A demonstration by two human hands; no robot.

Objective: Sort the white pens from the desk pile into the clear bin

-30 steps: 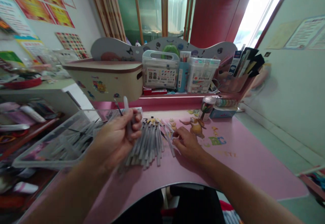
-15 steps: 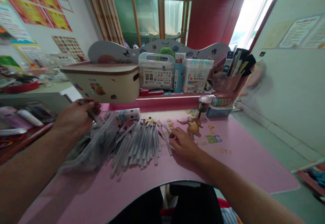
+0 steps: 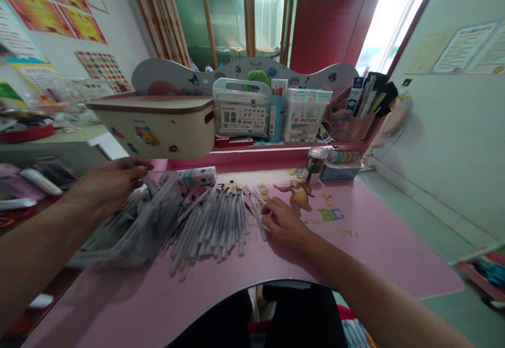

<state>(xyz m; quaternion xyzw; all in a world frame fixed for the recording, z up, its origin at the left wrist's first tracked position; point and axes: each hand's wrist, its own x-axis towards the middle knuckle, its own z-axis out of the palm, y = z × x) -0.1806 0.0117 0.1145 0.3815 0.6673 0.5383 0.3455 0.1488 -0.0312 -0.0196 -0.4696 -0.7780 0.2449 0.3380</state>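
A pile of grey pens (image 3: 213, 221) lies fanned out on the pink desk (image 3: 366, 253). My left hand (image 3: 112, 185) hovers over a clear plastic tray (image 3: 130, 235) holding more grey pens at the desk's left edge. Its fingers are pinched together, apparently on a pen, though motion blurs them. My right hand (image 3: 284, 222) rests on the desk at the right side of the pile, with curled fingertips on the outermost pen (image 3: 258, 221). A small teal and white box (image 3: 196, 176) lies just behind the tray.
A cream storage box with a brown lid (image 3: 158, 124) stands on the raised back shelf, beside two clear marker cases (image 3: 240, 110) (image 3: 305, 113). A small can (image 3: 314, 165) and tape rolls (image 3: 343, 157) sit at the back right. Cluttered shelves are on the left.
My left hand has carried a pen from above the pile out to the left and down over the tray. The tray has shifted and tilted. My right hand has stayed put.
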